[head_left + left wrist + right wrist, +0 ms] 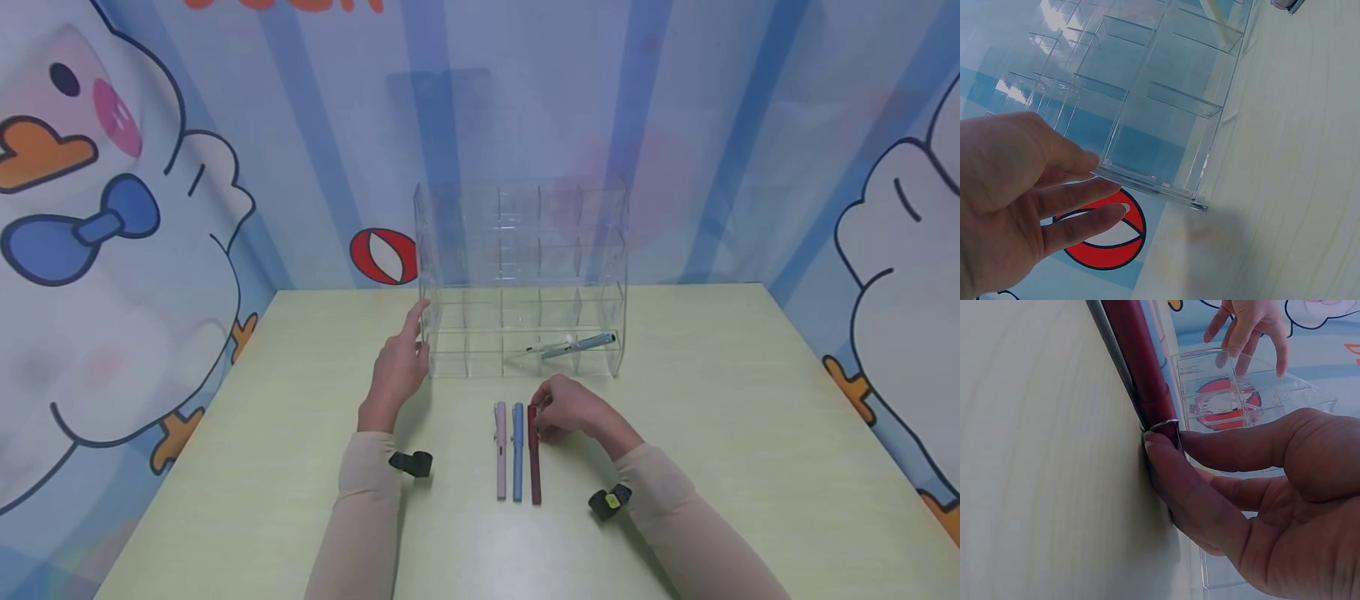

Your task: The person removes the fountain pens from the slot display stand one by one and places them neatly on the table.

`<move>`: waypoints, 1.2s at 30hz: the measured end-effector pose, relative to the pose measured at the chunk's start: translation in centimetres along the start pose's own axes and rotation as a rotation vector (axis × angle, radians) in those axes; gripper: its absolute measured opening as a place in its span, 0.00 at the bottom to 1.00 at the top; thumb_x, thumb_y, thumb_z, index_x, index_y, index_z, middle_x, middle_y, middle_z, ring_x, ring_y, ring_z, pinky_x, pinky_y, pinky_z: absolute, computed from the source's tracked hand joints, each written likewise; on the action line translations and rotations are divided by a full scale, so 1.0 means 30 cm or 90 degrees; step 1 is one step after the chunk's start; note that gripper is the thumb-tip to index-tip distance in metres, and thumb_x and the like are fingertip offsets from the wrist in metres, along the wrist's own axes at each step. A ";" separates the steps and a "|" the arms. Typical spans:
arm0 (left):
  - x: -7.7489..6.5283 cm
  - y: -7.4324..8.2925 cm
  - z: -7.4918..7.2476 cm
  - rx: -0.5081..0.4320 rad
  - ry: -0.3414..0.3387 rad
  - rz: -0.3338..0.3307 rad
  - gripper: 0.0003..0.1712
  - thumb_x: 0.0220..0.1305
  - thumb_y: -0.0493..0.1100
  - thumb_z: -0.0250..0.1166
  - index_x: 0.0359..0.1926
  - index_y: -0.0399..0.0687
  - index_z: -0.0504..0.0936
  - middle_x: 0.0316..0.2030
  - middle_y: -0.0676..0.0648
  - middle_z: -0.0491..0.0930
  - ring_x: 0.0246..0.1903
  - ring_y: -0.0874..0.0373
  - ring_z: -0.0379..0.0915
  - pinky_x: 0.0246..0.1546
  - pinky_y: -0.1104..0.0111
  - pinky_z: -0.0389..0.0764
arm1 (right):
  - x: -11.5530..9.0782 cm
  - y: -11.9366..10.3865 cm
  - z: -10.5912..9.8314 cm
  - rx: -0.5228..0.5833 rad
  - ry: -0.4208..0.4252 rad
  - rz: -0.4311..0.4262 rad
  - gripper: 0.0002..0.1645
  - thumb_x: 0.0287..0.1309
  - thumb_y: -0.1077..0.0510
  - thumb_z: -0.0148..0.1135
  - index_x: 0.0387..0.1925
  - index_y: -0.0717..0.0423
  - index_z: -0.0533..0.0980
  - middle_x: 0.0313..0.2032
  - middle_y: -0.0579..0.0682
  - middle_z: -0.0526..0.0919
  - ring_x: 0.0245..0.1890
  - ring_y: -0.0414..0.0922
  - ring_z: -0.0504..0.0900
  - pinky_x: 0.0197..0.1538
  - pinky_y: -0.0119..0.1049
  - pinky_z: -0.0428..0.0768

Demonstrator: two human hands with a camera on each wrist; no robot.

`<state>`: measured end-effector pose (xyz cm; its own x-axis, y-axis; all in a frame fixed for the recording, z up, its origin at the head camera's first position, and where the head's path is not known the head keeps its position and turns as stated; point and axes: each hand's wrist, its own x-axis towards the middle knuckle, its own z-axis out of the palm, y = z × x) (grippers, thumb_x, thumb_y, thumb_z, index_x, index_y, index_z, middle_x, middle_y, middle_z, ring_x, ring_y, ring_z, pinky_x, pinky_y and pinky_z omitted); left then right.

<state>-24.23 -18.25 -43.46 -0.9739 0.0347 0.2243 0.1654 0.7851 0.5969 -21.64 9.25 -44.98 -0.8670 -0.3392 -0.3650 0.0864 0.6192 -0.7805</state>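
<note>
In the head view, my right hand (572, 408) pinches the upper end of a dark red pen (535, 467) lying on the table. The right wrist view shows thumb and fingertips at a metal ring on this red pen (1141, 356). To its left lie a blue pen (517, 458) and a pale pink pen (501, 458), side by side. My left hand (397, 367) touches the left side of a clear compartment rack (521, 300). In the left wrist view, the left hand's (1016, 187) extended fingers and thumb tip are right at the rack's edge.
A grey-blue pen (588, 343) lies slanted in the rack's lower right, with a pale slim item (528, 352) beside it. The light wooden table (225, 467) meets a printed cartoon backdrop (330, 150) behind the rack.
</note>
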 end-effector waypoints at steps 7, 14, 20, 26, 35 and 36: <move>0.001 -0.001 -0.002 0.002 -0.001 0.002 0.41 0.72 0.35 0.58 0.78 0.60 0.50 0.64 0.36 0.73 0.52 0.40 0.80 0.29 0.58 0.81 | 0.003 0.004 -0.001 -0.001 0.000 -0.004 0.21 0.53 0.74 0.63 0.51 0.72 0.76 0.34 0.58 0.81 0.27 0.47 0.86 0.33 0.39 0.85; 0.001 0.002 -0.001 0.004 0.005 0.007 0.41 0.72 0.35 0.58 0.78 0.61 0.50 0.63 0.35 0.75 0.51 0.41 0.81 0.30 0.55 0.82 | 0.002 0.006 0.002 0.012 0.003 -0.002 0.19 0.57 0.72 0.62 0.52 0.71 0.75 0.33 0.58 0.82 0.27 0.48 0.86 0.32 0.39 0.85; 0.000 0.002 -0.001 0.004 0.007 0.008 0.41 0.72 0.35 0.58 0.77 0.61 0.51 0.63 0.36 0.75 0.51 0.41 0.81 0.28 0.57 0.81 | 0.002 0.009 0.001 0.017 -0.003 -0.009 0.19 0.58 0.71 0.63 0.53 0.68 0.77 0.32 0.57 0.82 0.27 0.48 0.86 0.32 0.40 0.85; -0.001 -0.001 0.002 0.003 0.008 0.011 0.41 0.72 0.34 0.58 0.77 0.60 0.51 0.63 0.36 0.75 0.51 0.40 0.81 0.29 0.57 0.81 | -0.003 0.008 0.000 0.002 -0.005 -0.020 0.19 0.59 0.71 0.63 0.53 0.68 0.78 0.32 0.56 0.82 0.27 0.48 0.86 0.32 0.40 0.85; -0.003 0.003 -0.001 0.005 0.010 0.013 0.40 0.72 0.34 0.58 0.77 0.59 0.51 0.63 0.35 0.75 0.50 0.40 0.81 0.30 0.56 0.82 | -0.005 0.003 0.001 -0.011 0.002 -0.019 0.17 0.59 0.72 0.62 0.51 0.69 0.77 0.33 0.56 0.82 0.27 0.47 0.86 0.32 0.39 0.85; -0.004 0.002 -0.001 0.005 0.010 0.014 0.40 0.72 0.34 0.58 0.77 0.59 0.51 0.63 0.35 0.75 0.49 0.40 0.82 0.30 0.56 0.82 | -0.006 0.003 0.001 -0.009 0.001 -0.018 0.17 0.59 0.72 0.62 0.50 0.69 0.77 0.33 0.56 0.82 0.27 0.47 0.86 0.32 0.39 0.85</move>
<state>-24.11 -18.22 -43.43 -0.9676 0.0427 0.2490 0.1854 0.7894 0.5852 -21.46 9.34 -45.01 -0.8698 -0.3558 -0.3418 0.0546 0.6190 -0.7835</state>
